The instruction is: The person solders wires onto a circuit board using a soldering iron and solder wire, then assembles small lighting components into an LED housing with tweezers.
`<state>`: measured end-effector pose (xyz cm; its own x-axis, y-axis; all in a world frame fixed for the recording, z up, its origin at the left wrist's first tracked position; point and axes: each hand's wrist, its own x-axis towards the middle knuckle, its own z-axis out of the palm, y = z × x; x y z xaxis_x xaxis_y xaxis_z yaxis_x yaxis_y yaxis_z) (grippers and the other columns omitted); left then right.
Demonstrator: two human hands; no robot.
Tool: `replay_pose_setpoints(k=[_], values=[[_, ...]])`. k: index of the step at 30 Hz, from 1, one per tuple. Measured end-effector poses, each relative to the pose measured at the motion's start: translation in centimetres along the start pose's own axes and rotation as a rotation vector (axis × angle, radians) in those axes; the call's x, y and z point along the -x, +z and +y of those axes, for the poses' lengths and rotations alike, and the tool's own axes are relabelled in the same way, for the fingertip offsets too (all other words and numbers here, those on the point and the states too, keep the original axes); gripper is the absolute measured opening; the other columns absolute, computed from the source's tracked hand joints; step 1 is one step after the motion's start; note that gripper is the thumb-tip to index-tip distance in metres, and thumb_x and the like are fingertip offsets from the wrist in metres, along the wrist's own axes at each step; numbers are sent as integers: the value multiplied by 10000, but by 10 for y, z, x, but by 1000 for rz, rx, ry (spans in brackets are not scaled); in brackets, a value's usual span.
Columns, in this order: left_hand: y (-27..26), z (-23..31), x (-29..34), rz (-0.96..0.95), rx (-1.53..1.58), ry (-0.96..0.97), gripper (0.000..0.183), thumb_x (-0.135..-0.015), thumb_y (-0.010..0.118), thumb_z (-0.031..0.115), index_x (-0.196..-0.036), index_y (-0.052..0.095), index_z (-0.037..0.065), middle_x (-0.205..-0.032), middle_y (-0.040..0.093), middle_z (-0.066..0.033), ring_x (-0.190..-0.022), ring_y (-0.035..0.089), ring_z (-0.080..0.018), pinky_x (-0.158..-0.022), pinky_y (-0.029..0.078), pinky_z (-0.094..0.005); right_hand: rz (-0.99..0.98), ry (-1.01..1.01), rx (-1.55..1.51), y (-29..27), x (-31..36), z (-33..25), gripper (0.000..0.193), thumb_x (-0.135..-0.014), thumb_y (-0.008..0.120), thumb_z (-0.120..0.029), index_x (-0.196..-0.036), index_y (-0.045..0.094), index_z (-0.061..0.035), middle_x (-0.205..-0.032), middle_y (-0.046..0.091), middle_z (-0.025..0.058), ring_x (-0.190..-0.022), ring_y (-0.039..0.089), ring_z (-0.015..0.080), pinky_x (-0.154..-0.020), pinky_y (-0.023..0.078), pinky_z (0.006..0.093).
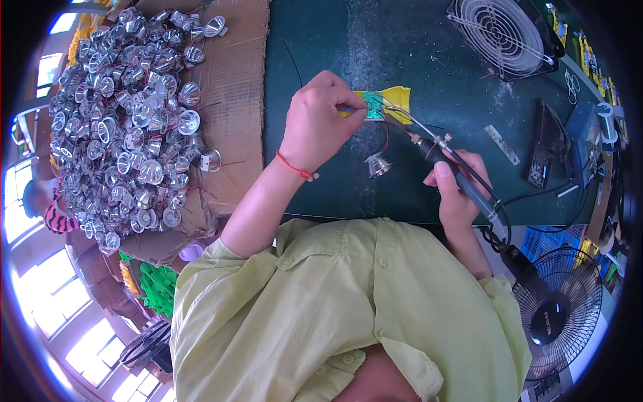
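Note:
My left hand (320, 115) is closed in a pinch at the left edge of a small green circuit board (374, 106). What its fingertips hold is hidden. A thin black wire (293, 59) sticks out beyond its knuckles. The board lies on yellow tape (400, 100) on the dark green table. My right hand (462, 187) grips a soldering iron (465, 182), whose tip, with a thin metal guide tube (420, 127) alongside, points at the board's right side. A silvery reflector lamp (378, 165) lies just below the board, with a red and black wire running up toward it.
A large heap of silvery reflector lamps (134, 127) lies on cardboard (234, 87) at left. A caged fan (499, 33) stands at back right, a black fan (556, 318) at lower right. A flat metal strip (502, 145), dark stand (544, 144) and blue box (581, 137) are at right.

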<state>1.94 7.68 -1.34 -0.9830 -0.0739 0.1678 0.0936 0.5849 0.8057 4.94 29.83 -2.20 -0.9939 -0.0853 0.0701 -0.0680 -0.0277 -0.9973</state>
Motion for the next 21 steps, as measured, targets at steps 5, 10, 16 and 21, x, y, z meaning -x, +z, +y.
replay_pose_setpoints(k=[5,10,16,21], values=[[-1,10,-8,-108,-182,-32,110,-630,668,13,-739,663,4,-774,561,-82,-645,588,-167,-609,492,-251,15,9,14,3,-4,3,194,-776,651,-54,-902,526,26,-766,582,99,-562,584,106,-504,465,206],[-4,9,-8,-135,-204,-21,111,-624,675,16,-734,662,5,-769,557,-85,-633,580,-171,-601,486,-255,11,1,30,9,-6,2,172,-776,650,-46,-879,536,32,-726,586,92,-545,581,104,-489,459,205],[-5,9,-8,-150,-214,2,107,-620,683,15,-724,661,9,-764,557,-81,-613,565,-164,-581,472,-249,-14,8,68,6,-8,1,167,-772,648,-42,-869,536,36,-701,586,83,-535,579,101,-484,456,203],[-4,7,-10,-150,-220,11,105,-620,684,18,-722,663,10,-760,559,-75,-598,553,-154,-566,462,-247,14,0,71,5,-6,-1,170,-778,643,-52,-872,533,38,-700,589,93,-541,583,107,-488,460,204]])
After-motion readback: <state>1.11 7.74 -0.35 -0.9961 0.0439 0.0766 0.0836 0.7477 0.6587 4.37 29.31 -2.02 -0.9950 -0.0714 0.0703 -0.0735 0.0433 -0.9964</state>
